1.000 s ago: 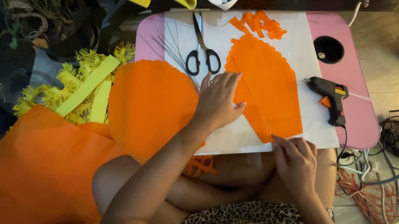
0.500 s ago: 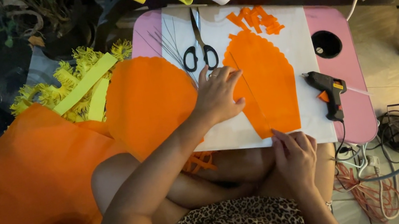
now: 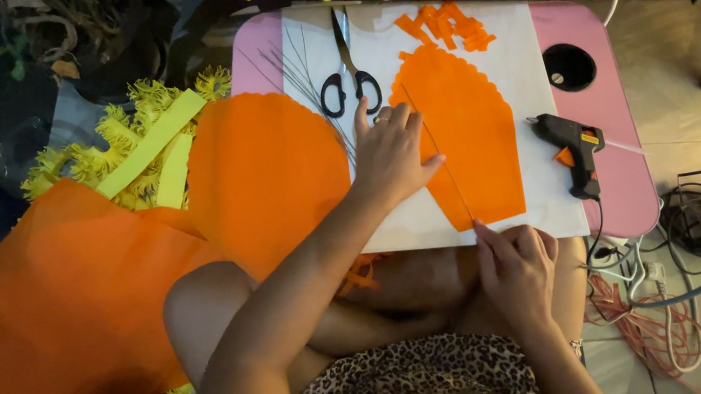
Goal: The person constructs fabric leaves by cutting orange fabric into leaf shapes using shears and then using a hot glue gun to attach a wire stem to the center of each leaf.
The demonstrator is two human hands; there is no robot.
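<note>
On white board [image 3: 428,213] atop pink table [image 3: 610,118]: orange scalloped sheet [image 3: 473,140], w/ L hand [image 3: 391,158] spread flat pressing it; R hand [image 3: 516,264] pinched its near edge. Scissors [image 3: 347,76] & glue gun [image 3: 576,150] beside.

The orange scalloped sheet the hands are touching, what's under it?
The orange scalloped sheet lies on a white board, which rests on a pink table. The left hand presses its edge; the right hand pinches its bottom corner. Anything beneath the sheet itself is covered.
</note>
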